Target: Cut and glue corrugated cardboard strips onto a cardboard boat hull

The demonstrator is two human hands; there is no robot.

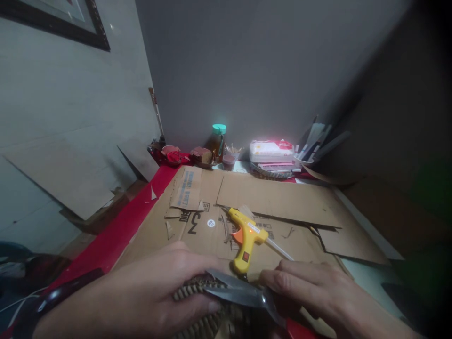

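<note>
My left hand point(162, 287) grips a piece of corrugated cardboard point(203, 325) with its ridged side showing, thumb on top. Scissors point(245, 295) with red handles are held in my right hand point(314, 287), and their parted blades point left, at the cardboard's upper edge by my left fingers. Much of the cardboard is dark and partly cut off by the bottom of the view. Just beyond the blades lies a yellow hot glue gun point(246, 245) with an orange trigger, a lit orange light and a glue stick in its back, on a printed cardboard sheet point(197, 235).
Loose cardboard pieces point(278, 195) lie across the sheet over a red tablecloth point(106, 230). At the wall stand a teal-lidded bottle point(218, 141), a plastic cup point(229, 161), a tissue pack point(271, 150) in a basket and a pen holder point(304, 161).
</note>
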